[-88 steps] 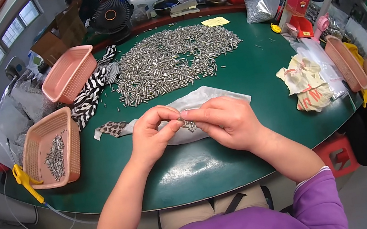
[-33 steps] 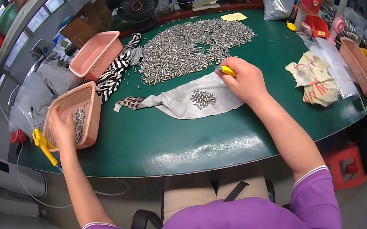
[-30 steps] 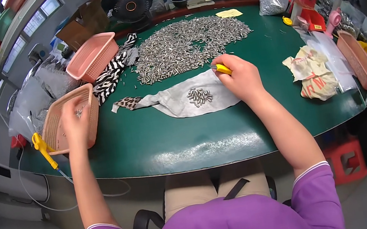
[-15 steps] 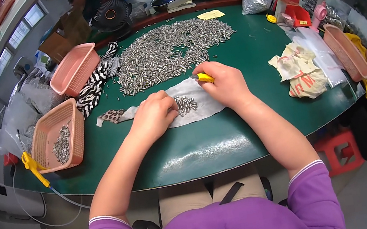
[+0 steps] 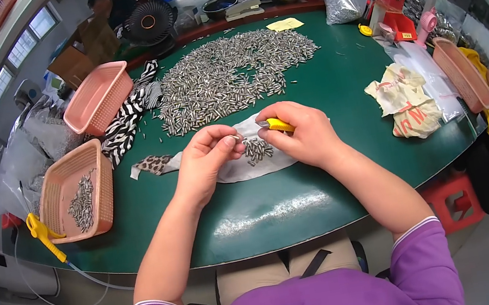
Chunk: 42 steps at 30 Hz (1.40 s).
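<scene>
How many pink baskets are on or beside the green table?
3: a left basket holding metal parts, another behind it, a third at far right. Others may be hidden.

The bare left forearm (image 5: 170, 249) and bare right forearm (image 5: 375, 192) slant inward from low on either side, converging toward the middle. The left hand (image 5: 200, 163) pinches with thumb (image 5: 222, 151) and index finger (image 5: 215, 133), its other fingers curled in. The right hand (image 5: 305, 134) faces it, thumb and fingers bent in a grip. Both sets of fingertips are near each other but apart.
</scene>
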Tool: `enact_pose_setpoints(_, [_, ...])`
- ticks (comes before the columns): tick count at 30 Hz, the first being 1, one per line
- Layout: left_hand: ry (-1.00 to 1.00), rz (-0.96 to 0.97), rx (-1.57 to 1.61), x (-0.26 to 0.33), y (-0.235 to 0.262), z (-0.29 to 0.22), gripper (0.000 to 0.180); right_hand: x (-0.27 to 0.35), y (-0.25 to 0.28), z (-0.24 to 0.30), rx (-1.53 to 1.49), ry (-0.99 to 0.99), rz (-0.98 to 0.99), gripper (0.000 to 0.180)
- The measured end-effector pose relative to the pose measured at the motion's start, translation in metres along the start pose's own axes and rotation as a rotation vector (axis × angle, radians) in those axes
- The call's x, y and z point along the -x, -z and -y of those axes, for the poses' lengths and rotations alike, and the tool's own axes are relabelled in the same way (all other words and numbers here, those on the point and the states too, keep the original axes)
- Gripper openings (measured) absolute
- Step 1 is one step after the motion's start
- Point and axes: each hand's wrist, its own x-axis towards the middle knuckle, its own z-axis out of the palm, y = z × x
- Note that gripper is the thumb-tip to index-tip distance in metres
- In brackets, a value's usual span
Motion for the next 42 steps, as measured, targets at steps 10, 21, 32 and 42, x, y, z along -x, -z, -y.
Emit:
enact_pose_setpoints(10, [0.134,0.084,0.353,0.003,0.007,0.003,0.011,0.001,0.002,0.012,-0.146,0.051,0.073,0.023])
enact_pose_setpoints(21, [0.131,0.070,0.338,0.004,0.004,0.002,0.011,-0.001,0.000,0.012,-0.156,0.167,0.145,0.024])
enact_pose_setpoints(32, [0.101,0.064,0.272,0.005,0.000,0.002,0.013,0.001,-0.003,0.011,-0.152,0.197,0.100,0.025])
enact_pose_setpoints(42, [-0.015,0.050,-0.005,0.002,0.008,0.005,0.010,-0.001,-0.001,0.013,0.093,0.354,0.050,0.032])
